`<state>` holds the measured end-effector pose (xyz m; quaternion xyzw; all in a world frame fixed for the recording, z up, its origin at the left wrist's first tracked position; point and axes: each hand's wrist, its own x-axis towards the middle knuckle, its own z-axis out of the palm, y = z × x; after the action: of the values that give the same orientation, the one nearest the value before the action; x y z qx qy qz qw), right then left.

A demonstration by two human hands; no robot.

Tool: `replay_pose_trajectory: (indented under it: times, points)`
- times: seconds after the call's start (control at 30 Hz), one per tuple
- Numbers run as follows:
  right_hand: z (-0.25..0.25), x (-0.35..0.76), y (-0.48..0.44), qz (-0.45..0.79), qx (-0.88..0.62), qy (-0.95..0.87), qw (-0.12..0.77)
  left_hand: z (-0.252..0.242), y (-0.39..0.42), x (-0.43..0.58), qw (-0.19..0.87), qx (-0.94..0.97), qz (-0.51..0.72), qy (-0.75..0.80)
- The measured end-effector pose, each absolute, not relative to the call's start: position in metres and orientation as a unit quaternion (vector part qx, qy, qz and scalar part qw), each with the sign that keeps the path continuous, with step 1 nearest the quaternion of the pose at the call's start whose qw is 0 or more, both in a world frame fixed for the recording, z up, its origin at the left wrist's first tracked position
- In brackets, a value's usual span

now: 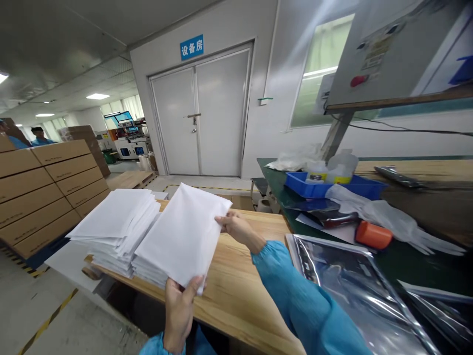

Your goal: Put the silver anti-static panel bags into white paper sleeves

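Note:
Both my hands hold a white flat sheet or bag [185, 231] just above a pile of the same white sheets [150, 271] on a wooden table [236, 291]. My left hand [181, 310] pinches its near corner with thumb on top. My right hand [236, 228] grips its far right edge, fingers closed. A second, fanned stack of white sheets [114, 222] lies to the left, at the table's end.
Right of me, a green bench holds shiny clear bags [354, 291], an orange cap-like object [373, 235], a white glove [391, 217] and a blue tray [332, 186] with bottles. Stacked cardboard boxes [48, 187] stand at left. Grey double doors [201, 118] lie ahead. Two people stand far left.

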<state>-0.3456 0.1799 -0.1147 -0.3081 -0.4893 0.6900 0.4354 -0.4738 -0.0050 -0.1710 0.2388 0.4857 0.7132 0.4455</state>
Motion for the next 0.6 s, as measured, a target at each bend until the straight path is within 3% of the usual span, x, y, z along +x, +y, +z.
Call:
replay_pose_trajectory:
  times: [0.13,0.3,0.6]
  points:
    - [-0.129,-0.391,0.195,0.648,-0.422,-0.516,0.369,-0.178,0.006,-0.509,0.48,0.171,0.69,0.515]
    - [-0.173,-0.419,0.177,0.653,-0.447,-0.54,0.287,-0.196,0.007,-0.549,0.489,0.159,0.64,0.572]
    - [-0.195,-0.443,0.159,0.612,-0.478,-0.555,0.299,-0.203,0.003,-0.574,0.473,0.187,0.604,0.614]
